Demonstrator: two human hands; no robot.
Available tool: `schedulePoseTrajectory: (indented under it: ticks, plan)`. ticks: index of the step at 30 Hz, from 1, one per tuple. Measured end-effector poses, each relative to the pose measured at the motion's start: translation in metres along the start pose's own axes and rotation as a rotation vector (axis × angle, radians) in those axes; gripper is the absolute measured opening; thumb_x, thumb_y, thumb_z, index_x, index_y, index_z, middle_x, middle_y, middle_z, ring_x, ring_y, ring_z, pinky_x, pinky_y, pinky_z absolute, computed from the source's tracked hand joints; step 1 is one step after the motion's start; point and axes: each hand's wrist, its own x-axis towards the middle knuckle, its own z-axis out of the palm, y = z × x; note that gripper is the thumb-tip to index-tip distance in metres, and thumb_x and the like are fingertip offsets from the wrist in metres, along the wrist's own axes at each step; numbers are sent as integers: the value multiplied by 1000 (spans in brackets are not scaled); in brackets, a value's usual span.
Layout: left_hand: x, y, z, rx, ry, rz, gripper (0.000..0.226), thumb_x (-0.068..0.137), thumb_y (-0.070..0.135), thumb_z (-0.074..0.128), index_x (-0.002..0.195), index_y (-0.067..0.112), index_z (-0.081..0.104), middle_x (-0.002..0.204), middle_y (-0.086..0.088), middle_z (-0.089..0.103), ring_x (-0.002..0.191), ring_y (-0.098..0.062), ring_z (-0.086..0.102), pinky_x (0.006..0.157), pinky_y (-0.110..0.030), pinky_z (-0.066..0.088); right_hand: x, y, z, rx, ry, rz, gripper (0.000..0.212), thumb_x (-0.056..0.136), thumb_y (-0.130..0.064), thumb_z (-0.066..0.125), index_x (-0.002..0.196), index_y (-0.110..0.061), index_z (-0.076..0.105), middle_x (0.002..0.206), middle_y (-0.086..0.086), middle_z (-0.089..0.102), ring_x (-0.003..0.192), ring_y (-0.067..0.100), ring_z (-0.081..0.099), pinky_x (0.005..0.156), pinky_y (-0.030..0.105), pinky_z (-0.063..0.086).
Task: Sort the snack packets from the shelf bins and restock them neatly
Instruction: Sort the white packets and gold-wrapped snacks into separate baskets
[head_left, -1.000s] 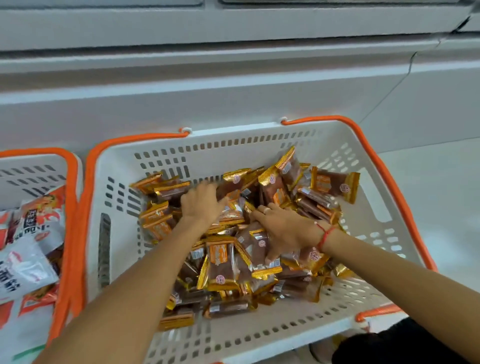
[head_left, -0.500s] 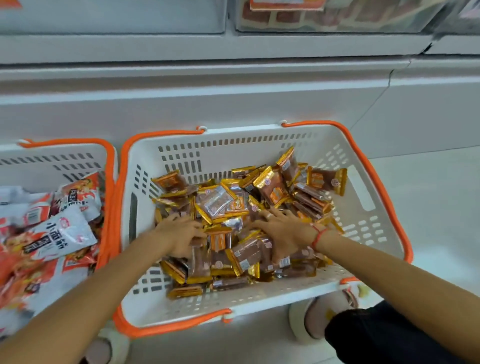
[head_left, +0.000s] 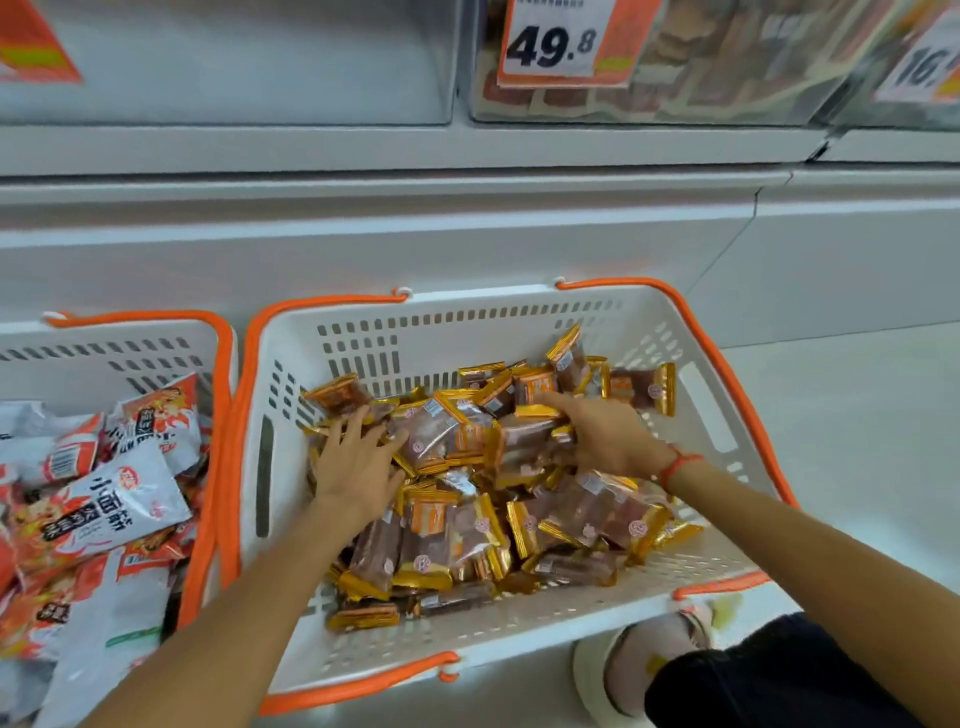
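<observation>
A white basket with orange handles (head_left: 717, 410) holds a loose heap of several gold-and-brown snack packets (head_left: 467, 530). My left hand (head_left: 358, 462) lies flat on the left side of the heap with its fingers spread over the packets. My right hand (head_left: 602, 431) rests on the heap's upper right, fingers stretched towards the packets at the back. Neither hand visibly grips a packet. Above, clear shelf bins (head_left: 701, 67) stand on the white shelf.
A second white basket (head_left: 104, 348) on the left is full of red-and-white snack bags (head_left: 119, 499). Price tags hang on the bins, one (head_left: 556, 41) reading 49.8. My knee and a light shoe (head_left: 639, 665) are at the lower right on the pale floor.
The view has tilted up, bringing the shelf bins and price tags into sight. Both hands moved up the heap, and the left hand's fingers spread out flat.
</observation>
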Motion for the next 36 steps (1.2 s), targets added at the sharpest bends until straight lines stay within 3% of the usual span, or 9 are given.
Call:
schedulePoseTrajectory:
  ticks: [3, 7, 10, 13, 16, 19, 22, 25, 36]
  plan:
    - [6, -2, -9, -1, 42, 8, 51, 95, 40, 51, 144, 33, 39, 149, 3, 39, 141, -25, 25, 110, -40, 25, 3, 46, -24, -78, 110, 216, 77, 72, -49, 75, 138, -32, 38, 126, 7, 58, 113, 33, 58, 88, 42, 50]
    - [12, -1, -22, -99, 244, -14, 41, 89, 26, 63, 130, 24, 58, 135, 0, 51, 121, -21, 49, 99, -36, 39, 17, 36, -37, -394, -23, 368, 103, 78, -50, 71, 153, -24, 6, 160, 15, 5, 146, 40, 5, 113, 60, 15]
    - [3, -7, -30, -137, 358, -40, 44, 79, 19, 74, 122, 16, 65, 138, -10, 54, 132, -29, 44, 112, -46, 29, 32, -15, -20, -393, 114, 8, 79, 88, -32, 64, 151, -22, 17, 149, 13, 34, 139, 33, 30, 110, 45, 31]
    - [-23, -17, -42, -186, 479, -104, 50, 73, 10, 79, 121, 14, 66, 140, -11, 52, 134, -32, 41, 114, -51, 25, 57, -54, 23, -197, -15, -204, 45, 90, -12, 50, 135, -19, 48, 116, 6, 61, 108, 26, 56, 75, 34, 46]
    - [-47, -8, -39, -203, 527, -19, 58, 68, 3, 81, 122, 18, 66, 136, -9, 56, 129, -31, 47, 108, -51, 37, 68, -54, 62, -287, -277, -283, 34, 94, -39, 47, 118, -20, 61, 127, 9, 57, 123, 29, 49, 87, 38, 45]
    - [-43, 24, -29, -324, 307, 210, 50, 87, 14, 68, 133, 26, 56, 145, 0, 47, 138, -22, 36, 110, -41, 31, 44, -20, 77, -539, -369, -434, 56, 89, -67, 40, 119, -29, 67, 156, 5, 29, 143, 29, 21, 116, 48, 16]
    - [-13, 51, -3, -303, -153, 352, 59, 96, 53, 46, 149, 33, 31, 160, 1, 18, 148, -21, 7, 119, -42, 7, 12, 9, 72, -438, -334, -458, 48, 84, -67, 44, 101, -33, 73, 160, -2, 19, 148, 22, 11, 118, 48, 1]
    - [3, 65, 28, -146, -380, 424, 78, 87, 68, 47, 152, 35, 20, 163, -2, 4, 149, -26, -3, 119, -50, -2, -3, 16, 60, -403, -308, -428, 40, 81, -61, 47, 97, -34, 72, 162, -4, 11, 148, 20, 7, 117, 48, 3]
    - [5, 71, 31, 71, -172, 360, 78, 82, 64, 60, 147, 29, 32, 157, -2, 24, 143, -25, 23, 119, -51, 8, -30, 32, 28, -407, -366, -355, 45, 89, -60, 43, 128, -42, 56, 162, -3, -7, 149, 20, 0, 117, 47, 6]
